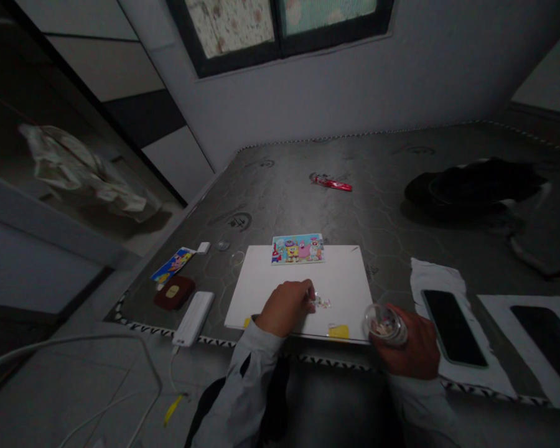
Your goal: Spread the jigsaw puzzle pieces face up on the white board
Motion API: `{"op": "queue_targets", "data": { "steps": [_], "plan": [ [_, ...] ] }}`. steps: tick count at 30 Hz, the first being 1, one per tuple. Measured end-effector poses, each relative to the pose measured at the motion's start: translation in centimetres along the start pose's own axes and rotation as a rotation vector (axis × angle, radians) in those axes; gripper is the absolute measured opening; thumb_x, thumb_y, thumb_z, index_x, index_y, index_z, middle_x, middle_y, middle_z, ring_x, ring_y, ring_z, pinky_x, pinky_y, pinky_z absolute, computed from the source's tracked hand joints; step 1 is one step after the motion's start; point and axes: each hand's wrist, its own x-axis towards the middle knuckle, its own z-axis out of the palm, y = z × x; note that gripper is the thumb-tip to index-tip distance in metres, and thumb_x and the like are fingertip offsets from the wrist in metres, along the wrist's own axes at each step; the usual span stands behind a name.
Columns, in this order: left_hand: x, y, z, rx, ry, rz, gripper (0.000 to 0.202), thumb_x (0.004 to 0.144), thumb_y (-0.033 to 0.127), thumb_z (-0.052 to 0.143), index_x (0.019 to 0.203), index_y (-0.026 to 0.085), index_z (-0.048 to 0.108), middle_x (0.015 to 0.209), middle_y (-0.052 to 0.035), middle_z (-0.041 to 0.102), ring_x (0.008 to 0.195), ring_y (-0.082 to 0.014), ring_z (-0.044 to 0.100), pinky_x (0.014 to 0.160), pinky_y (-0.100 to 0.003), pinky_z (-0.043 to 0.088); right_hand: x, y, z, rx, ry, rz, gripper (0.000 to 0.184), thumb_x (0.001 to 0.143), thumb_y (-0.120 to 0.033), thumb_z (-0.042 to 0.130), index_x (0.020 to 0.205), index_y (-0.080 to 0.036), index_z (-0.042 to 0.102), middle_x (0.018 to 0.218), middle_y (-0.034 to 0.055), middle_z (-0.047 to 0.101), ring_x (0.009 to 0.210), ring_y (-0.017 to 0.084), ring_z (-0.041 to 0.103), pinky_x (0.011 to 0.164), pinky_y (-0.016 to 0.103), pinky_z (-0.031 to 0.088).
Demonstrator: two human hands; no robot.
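My left hand (285, 306) rests over a white board (252, 280), its fingers curled down beside a small scatter of tiny shiny bits (323, 303). Its fingertips are pressed close together, and I cannot make out what lies between them. At the board's right corner my right hand (413, 345) grips a clear round plastic jar (385, 325). The jar is tilted, its open top facing me, with small light and pinkish pieces inside. A colourful cartoon card (297, 249) lies across the board's far edge. Yellow patches (338, 331) show along the near edge.
On the left lie a blue cartoon card (173, 264), a brown case (175, 292) and a white power bank (193, 318) with a cable. A red packet (332, 183) lies farther back. To the right are a phone (452, 326) on white cloth, another dark device (548, 339) and a black bag-like item (476, 186).
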Motion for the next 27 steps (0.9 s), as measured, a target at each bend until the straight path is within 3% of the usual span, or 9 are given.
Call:
{"op": "queue_targets", "data": {
  "steps": [5, 10, 17, 21, 27],
  "plan": [
    [0.3, 0.6, 0.1, -0.068, 0.078, 0.008, 0.035, 0.083, 0.024, 0.077, 0.116, 0.025, 0.064, 0.097, -0.001, 0.072, 0.089, -0.0175, 0.067, 0.08, -0.027, 0.047, 0.1, 0.0, 0.0, -0.002, -0.002, 0.002, 0.048, 0.08, -0.043, 0.075, 0.12, -0.02, 0.062, 0.098, 0.0076, 0.074, 0.087, 0.023, 0.066, 0.085, 0.037, 0.052],
    [0.4, 0.9, 0.7, -0.055, 0.135, -0.019, 0.02, 0.085, 0.023, 0.074, 0.104, 0.023, 0.069, 0.112, -0.0036, 0.065, 0.091, -0.0159, 0.066, 0.083, -0.027, 0.048, 0.1, 0.1, 0.1, -0.013, -0.001, -0.027, 0.049, 0.08, -0.045, 0.076, 0.12, -0.019, 0.062, 0.097, 0.0071, 0.074, 0.085, 0.023, 0.066, 0.081, 0.037, 0.053],
    [0.8, 0.8, 1.2, -0.091, 0.148, -0.025, 0.015, 0.086, 0.017, 0.068, 0.1, 0.023, 0.066, 0.096, -0.0009, 0.071, 0.092, -0.0178, 0.067, 0.082, -0.028, 0.047, 0.0, 0.1, 0.1, -0.004, 0.0, -0.022, 0.051, 0.08, -0.044, 0.076, 0.122, -0.019, 0.062, 0.098, 0.0074, 0.074, 0.087, 0.024, 0.067, 0.083, 0.038, 0.053],
    [0.4, 0.4, 0.5, -0.133, 0.181, -0.019, 0.021, 0.086, 0.013, 0.066, 0.104, 0.023, 0.066, 0.098, -0.0005, 0.074, 0.091, -0.0162, 0.068, 0.082, -0.027, 0.047, 0.3, 0.1, -0.1, 0.006, -0.003, -0.031, 0.052, 0.081, -0.042, 0.075, 0.125, -0.019, 0.061, 0.098, 0.0076, 0.073, 0.086, 0.024, 0.066, 0.082, 0.038, 0.053],
    [-1.1, -0.3, -0.6, -0.072, 0.055, -0.02, 0.03, 0.084, 0.013, 0.07, 0.11, 0.025, 0.069, 0.096, 0.0001, 0.076, 0.09, -0.0168, 0.068, 0.085, -0.028, 0.047, -0.1, 0.1, 0.0, 0.024, -0.012, -0.002, 0.053, 0.078, -0.042, 0.077, 0.124, -0.02, 0.061, 0.1, 0.0074, 0.073, 0.088, 0.023, 0.066, 0.083, 0.037, 0.053]
  ]
}}
